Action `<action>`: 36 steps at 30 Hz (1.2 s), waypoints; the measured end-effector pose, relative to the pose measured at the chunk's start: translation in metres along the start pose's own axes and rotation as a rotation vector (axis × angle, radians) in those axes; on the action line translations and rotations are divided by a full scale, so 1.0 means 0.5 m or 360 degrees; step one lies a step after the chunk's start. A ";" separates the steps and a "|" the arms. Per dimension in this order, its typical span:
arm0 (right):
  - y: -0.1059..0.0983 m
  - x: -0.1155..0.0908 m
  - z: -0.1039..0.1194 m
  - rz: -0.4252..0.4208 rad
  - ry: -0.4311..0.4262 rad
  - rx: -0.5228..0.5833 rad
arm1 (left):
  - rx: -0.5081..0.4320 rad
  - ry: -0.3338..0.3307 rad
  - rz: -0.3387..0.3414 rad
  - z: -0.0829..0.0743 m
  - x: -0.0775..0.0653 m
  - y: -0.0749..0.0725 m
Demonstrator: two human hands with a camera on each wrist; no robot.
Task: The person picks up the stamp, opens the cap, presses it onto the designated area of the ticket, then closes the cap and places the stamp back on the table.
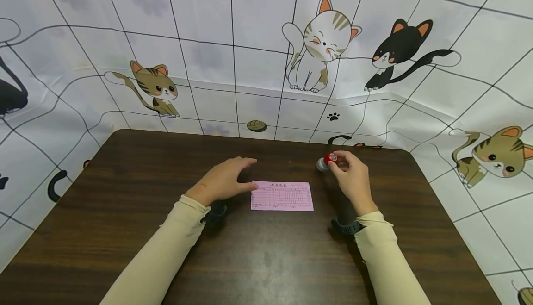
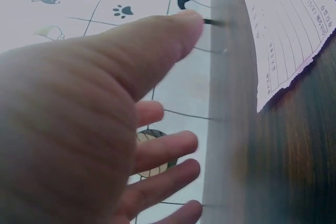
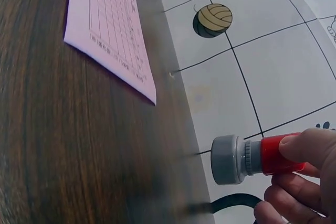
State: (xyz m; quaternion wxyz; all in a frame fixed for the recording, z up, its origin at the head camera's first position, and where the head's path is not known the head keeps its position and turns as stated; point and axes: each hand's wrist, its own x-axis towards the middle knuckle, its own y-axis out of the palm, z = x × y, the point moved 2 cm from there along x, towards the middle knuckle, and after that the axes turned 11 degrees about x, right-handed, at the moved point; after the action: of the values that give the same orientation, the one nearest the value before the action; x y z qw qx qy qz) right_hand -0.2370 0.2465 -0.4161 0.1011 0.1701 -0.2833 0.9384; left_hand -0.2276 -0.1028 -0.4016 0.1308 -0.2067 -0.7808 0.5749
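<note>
My right hand (image 1: 351, 177) pinches the red handle of a round stamp (image 3: 231, 158) between thumb and fingers. The stamp's wide grey end points away from the palm, as the right wrist view shows. In the head view the stamp's red top bears a pale emblem. A pink receipt slip (image 1: 282, 197) with a printed grid lies flat on the table, between the two hands. At its left edge is my left hand (image 1: 222, 180), fingers spread and empty, the thumb tip right by the slip's upper left corner.
The dark wooden table (image 1: 266, 258) has rounded far corners. Behind it hangs a white wall covering (image 1: 208, 64) with black grid lines and cartoon cats, meeting the table's far and side edges. A dark band (image 1: 347, 227) circles the right wrist.
</note>
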 end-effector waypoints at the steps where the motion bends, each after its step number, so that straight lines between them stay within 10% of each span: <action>1: 0.000 0.001 0.003 -0.0005 -0.0010 0.0013 | -0.0002 0.0002 -0.0017 0.000 0.000 -0.001; 36: 0.048 -0.006 0.087 0.0037 -0.0108 0.0597 | -0.0077 0.0083 -0.0403 -0.033 -0.003 -0.040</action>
State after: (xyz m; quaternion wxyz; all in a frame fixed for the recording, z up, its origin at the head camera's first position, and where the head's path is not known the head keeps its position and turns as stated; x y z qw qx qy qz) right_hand -0.2296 0.2018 -0.3951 0.0472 0.2143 -0.1086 0.9696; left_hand -0.2226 -0.0947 -0.3774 0.2177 -0.1244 -0.8106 0.5292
